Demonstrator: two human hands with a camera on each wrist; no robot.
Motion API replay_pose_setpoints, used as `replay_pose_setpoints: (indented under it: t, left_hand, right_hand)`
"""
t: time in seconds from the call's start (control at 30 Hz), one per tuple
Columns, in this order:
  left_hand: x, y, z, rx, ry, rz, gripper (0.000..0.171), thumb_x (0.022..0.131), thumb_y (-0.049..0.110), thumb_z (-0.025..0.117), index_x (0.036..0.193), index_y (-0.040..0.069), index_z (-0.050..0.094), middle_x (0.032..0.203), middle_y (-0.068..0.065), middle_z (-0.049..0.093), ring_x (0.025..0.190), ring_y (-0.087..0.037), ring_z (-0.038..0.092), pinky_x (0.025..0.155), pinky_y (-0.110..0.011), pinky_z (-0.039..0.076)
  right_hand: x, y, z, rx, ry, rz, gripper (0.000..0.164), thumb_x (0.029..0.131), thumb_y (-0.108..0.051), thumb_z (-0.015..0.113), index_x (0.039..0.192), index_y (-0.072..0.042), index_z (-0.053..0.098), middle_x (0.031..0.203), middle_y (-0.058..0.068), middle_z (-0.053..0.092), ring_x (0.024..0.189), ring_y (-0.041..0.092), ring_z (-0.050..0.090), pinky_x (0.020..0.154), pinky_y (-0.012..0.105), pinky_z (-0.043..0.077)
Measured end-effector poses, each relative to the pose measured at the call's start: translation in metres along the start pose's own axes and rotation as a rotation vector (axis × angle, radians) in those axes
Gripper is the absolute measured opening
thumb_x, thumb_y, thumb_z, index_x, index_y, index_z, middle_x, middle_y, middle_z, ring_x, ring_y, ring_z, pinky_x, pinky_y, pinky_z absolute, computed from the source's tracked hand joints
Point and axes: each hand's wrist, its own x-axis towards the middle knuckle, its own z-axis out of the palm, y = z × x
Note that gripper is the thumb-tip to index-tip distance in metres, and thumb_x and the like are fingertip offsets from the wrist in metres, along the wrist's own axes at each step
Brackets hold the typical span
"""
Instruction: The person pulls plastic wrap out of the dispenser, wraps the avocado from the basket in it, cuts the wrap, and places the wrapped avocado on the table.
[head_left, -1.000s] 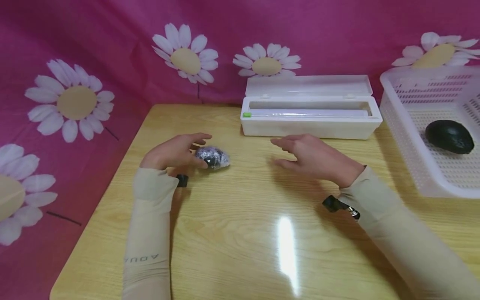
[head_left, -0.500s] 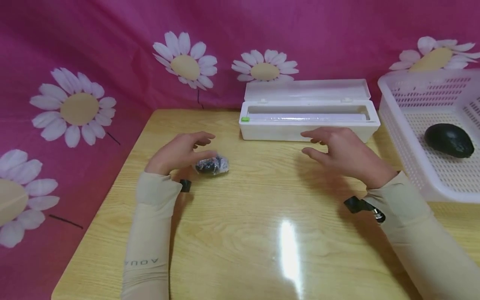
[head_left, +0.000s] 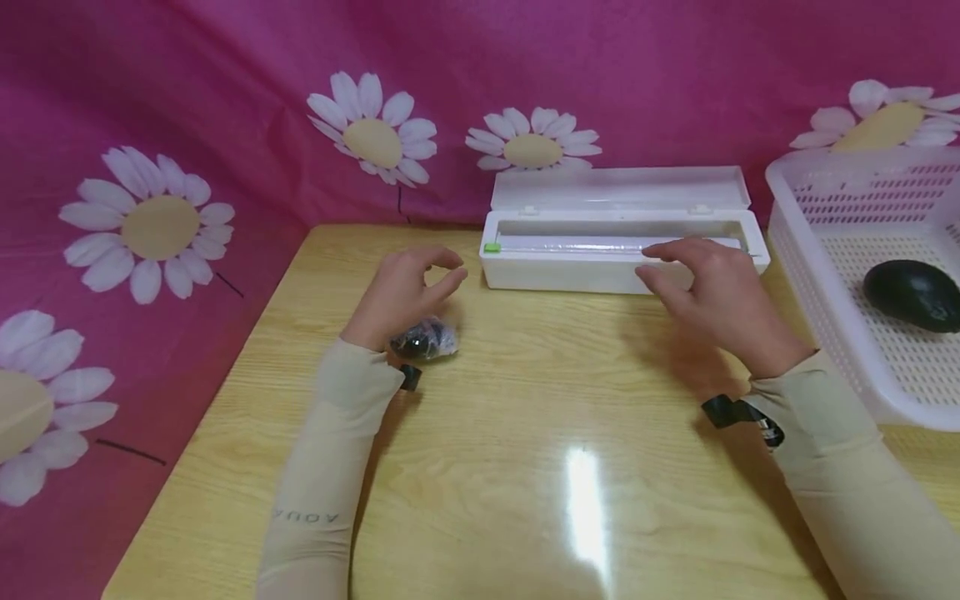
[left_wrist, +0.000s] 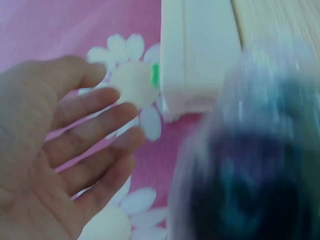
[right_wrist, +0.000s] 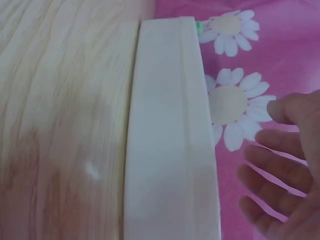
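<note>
My left hand (head_left: 408, 292) is raised over the left part of the table, fingers relaxed and holding nothing. Below it lies a small dark object wrapped in clear plastic film (head_left: 425, 340), blurred and close up in the left wrist view. My right hand (head_left: 712, 283) hovers at the front right of a long white cling film dispenser (head_left: 562, 273), its fingers loosely bent with nothing between them. The dispenser's lid (head_left: 615, 187) stands up at the back, and a roll of film (head_left: 570, 244) lies inside. A green slider (head_left: 491, 247) sits at the dispenser's left end.
At the right stands a white perforated basket (head_left: 817, 292) with an avocado (head_left: 911, 294) in it. The wooden table (head_left: 510, 467) meets a magenta cloth (head_left: 247, 100) printed with daisies behind and to the left.
My left hand has risen off the wrapped object and moved right and forward, toward the dispenser. My right hand has moved right and now overlaps the dispenser's front edge.
</note>
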Motion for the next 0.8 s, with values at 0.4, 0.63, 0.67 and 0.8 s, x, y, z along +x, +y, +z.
replay_pose_setpoints:
  t: [0.4, 0.63, 0.67, 0.8]
  left_hand:
    - [0.036, 0.028, 0.036, -0.042, 0.141, 0.153, 0.033, 0.100, 0.025, 0.067, 0.126, 0.005, 0.069, 0.131, -0.011, 0.071, 0.130, -0.028, 0.058, 0.115, -0.041, 0.045]
    - [0.055, 0.041, 0.055, -0.027, 0.053, 0.135, 0.043, 0.102, 0.028, 0.064, 0.137, 0.004, 0.063, 0.142, -0.012, 0.064, 0.136, -0.028, 0.055, 0.120, -0.042, 0.042]
    - [0.058, 0.043, 0.057, -0.016, 0.040, 0.130, 0.043, 0.102, 0.029, 0.063, 0.138, 0.005, 0.063, 0.143, -0.012, 0.063, 0.137, -0.027, 0.054, 0.121, -0.042, 0.041]
    - [0.067, 0.049, 0.065, 0.034, 0.005, 0.134, 0.046, 0.104, 0.033, 0.060, 0.143, 0.007, 0.060, 0.146, -0.010, 0.062, 0.141, -0.027, 0.052, 0.122, -0.039, 0.041]
  right_hand:
    - [0.016, 0.026, 0.012, 0.014, 0.156, 0.042, 0.026, 0.095, -0.018, 0.070, 0.115, -0.001, 0.074, 0.120, 0.024, 0.070, 0.116, 0.044, 0.063, 0.097, 0.059, 0.048]
    - [0.024, 0.034, 0.011, -0.023, 0.060, 0.076, 0.030, 0.097, -0.022, 0.069, 0.118, 0.000, 0.072, 0.122, 0.026, 0.065, 0.116, 0.045, 0.059, 0.101, 0.060, 0.046]
    - [0.024, 0.035, 0.012, -0.024, 0.046, 0.083, 0.031, 0.097, -0.022, 0.068, 0.118, 0.000, 0.071, 0.122, 0.027, 0.064, 0.116, 0.045, 0.059, 0.102, 0.060, 0.045]
    - [0.025, 0.040, 0.014, -0.038, 0.021, 0.093, 0.034, 0.098, -0.025, 0.066, 0.119, 0.002, 0.072, 0.122, 0.028, 0.063, 0.117, 0.047, 0.057, 0.103, 0.061, 0.044]
